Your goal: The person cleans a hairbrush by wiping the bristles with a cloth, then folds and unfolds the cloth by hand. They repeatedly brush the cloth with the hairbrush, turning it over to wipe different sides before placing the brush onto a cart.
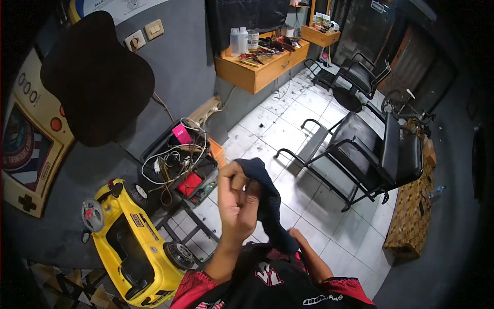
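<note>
My left hand is raised in front of me, its fingers curled closed on the upper end of a dark blue cloth. From there the cloth hangs in a twisted strip towards my waist. Lower down, my right hand is against the cloth's lower part, close to my black and red shirt. The cloth and the viewing angle hide the fingers of that hand, so its grip does not show.
On the left stands a yellow toy car, below a cart heaped with cables. Black chairs stand on the white tiles at right, near a woven box. A wooden wall shelf holds bottles and tools.
</note>
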Motion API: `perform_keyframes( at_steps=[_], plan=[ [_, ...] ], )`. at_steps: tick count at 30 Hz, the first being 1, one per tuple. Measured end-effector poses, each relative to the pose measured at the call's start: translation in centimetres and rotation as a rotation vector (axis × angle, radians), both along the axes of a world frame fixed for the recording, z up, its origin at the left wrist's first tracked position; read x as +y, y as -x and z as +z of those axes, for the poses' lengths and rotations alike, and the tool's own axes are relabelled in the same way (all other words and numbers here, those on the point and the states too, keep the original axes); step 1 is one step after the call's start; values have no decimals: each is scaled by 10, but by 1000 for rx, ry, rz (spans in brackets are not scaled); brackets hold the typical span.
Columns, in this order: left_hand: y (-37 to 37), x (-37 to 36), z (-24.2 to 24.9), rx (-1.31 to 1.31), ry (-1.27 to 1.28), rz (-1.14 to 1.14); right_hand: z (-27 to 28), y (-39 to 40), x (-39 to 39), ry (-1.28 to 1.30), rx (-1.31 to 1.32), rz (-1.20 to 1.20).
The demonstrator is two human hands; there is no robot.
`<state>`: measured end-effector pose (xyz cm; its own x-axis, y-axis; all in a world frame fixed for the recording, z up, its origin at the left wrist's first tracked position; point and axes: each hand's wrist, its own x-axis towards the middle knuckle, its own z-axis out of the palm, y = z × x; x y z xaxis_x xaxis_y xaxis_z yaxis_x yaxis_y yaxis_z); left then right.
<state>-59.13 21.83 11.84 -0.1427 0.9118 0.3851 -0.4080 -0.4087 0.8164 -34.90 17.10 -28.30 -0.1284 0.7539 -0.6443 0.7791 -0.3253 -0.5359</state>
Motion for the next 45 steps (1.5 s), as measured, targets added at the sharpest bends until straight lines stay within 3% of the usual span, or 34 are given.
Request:
perform_keyframes(
  at_steps=[1, 3, 5, 6, 7, 8, 10, 12, 16, 20, 21, 23, 25, 29, 32, 33, 35, 37, 38, 39, 41, 42, 45],
  plan=[
    [-1, 2, 4, -108, -67, 4, -31, -23, -11, -30, -100, 204],
    [0, 6, 5, -202, -130, -8, -41, -27, -25, 52, -175, 60],
    [4, 4, -2, -193, 27, -5, -32, -28, -32, -1, -191, -5],
    [13, 1, -16, -155, 126, -44, -24, -28, -25, 47, -89, -85],
    [10, 1, -16, -195, 169, -120, 38, -12, -15, 120, 33, -228],
    [7, 0, -16, -235, 216, -193, 62, -4, -7, 97, 163, -331],
    [-3, 3, -18, -49, 96, -142, 136, 16, 9, 55, 582, -516],
    [-7, 3, -16, 78, 55, -147, 196, 25, 17, 25, 905, -560],
    [-10, 3, -15, 385, 18, -96, 235, 37, 15, -41, 1461, -438],
    [-14, -1, -10, 475, -29, -68, 234, 46, 20, 40, 1089, -102],
    [-14, -2, -9, 438, -28, -54, 211, 48, 23, 123, 1050, -92],
    [-11, -2, -7, 362, -28, -25, 149, 42, 22, 183, 670, -65],
    [-6, -3, 1, 343, -79, 49, 78, 24, 10, -15, 119, 125],
    [10, -8, 0, 162, -1, 68, 12, -16, -26, -18, -187, 109],
    [14, -5, 2, 222, -16, 33, 33, -24, -10, 5, -105, 26],
    [13, -2, -2, 263, -26, 36, 47, -20, -5, -43, 17, -133],
    [10, 0, -4, 330, -31, 12, 103, -3, 9, -131, 304, -353],
    [3, 0, -2, 463, -78, 4, 166, 11, 23, -47, 841, -450],
    [1, 0, -3, 500, -61, -30, 226, 25, 22, -34, 942, -485],
    [-3, 0, -5, 526, -47, -27, 240, 29, 21, -74, 1048, -472],
    [-6, 3, -8, 733, -143, 13, 265, 48, 17, -209, 1192, -437],
    [-10, 2, -7, 697, -111, -32, 251, 44, 19, -54, 1191, -338],
    [-15, 1, -7, 709, -125, -35, 218, 53, 23, -67, 1010, -226]
  ],
)
